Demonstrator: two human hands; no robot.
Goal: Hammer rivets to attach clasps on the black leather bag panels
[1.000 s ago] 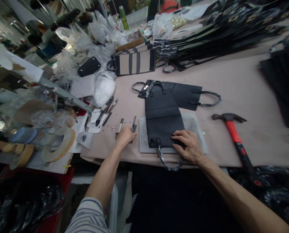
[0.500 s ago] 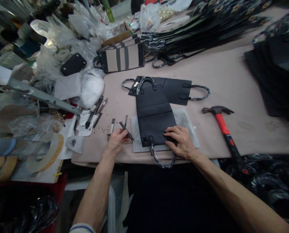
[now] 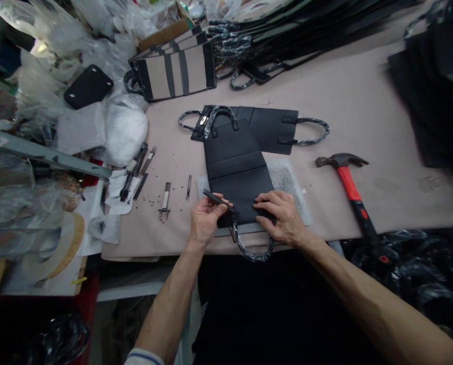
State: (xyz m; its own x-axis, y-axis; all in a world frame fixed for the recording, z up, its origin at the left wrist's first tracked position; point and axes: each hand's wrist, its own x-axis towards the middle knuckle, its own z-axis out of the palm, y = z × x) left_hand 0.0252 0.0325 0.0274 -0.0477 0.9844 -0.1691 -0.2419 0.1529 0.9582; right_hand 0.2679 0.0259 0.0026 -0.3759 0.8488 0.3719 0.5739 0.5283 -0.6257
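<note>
Left hand (image 3: 205, 218): pinched on slim dark tool (image 3: 216, 198), over bag panel's near edge. Right hand (image 3: 281, 215): fingers bent, pressing black bag panel (image 3: 239, 175), which spans between and beyond both hands. Hammer (image 3: 346, 177) right of right hand.

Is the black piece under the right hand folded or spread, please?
Spread: the black piece shows handles at opposite ends, with creases between.
</note>
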